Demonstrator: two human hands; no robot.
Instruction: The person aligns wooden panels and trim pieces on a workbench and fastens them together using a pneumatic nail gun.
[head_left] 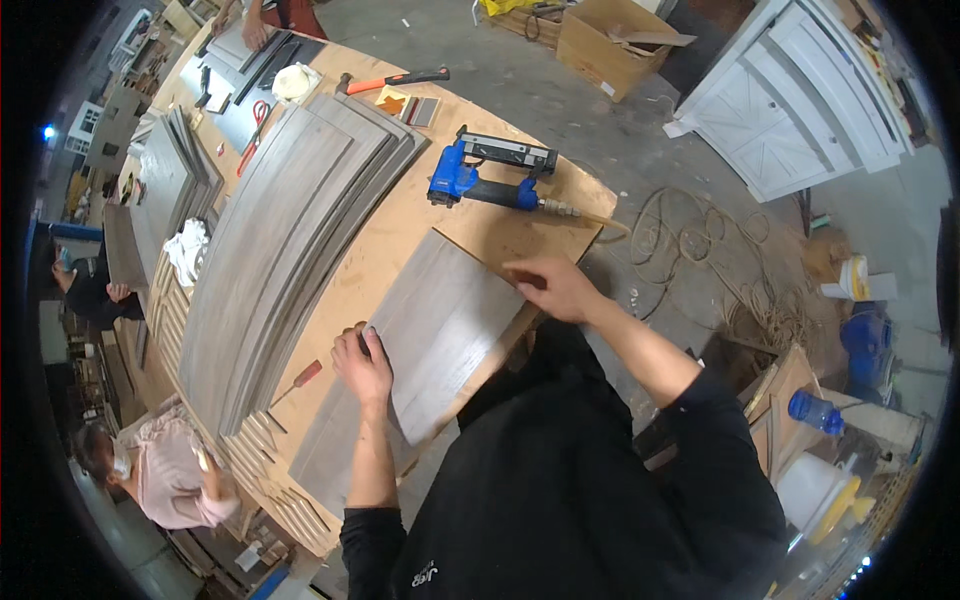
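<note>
A grey wood-grain panel (445,310) lies in front of me at the near edge of the workbench, with light shining off its surface. My left hand (362,368) grips its far left edge, the thumb raised along that edge. At the panel's right end, my right hand (560,287) has its fingers bent round the corner; the fingertips are partly hidden. Beside my left forearm another grey board (330,455) shows. Beyond the panel rests a blue and black air nail gun (462,182) with a hose attached. A red-handled screwdriver (306,374) lies left of my left hand.
Stacked grey panels (290,200) fill the middle of the workbench (350,290). A hammer (400,80), red-handled pliers (256,130) and a white cloth (187,250) lie around them. Co-workers stand left and far. Coiled hose (690,235) and a cardboard box (610,50) are on the floor.
</note>
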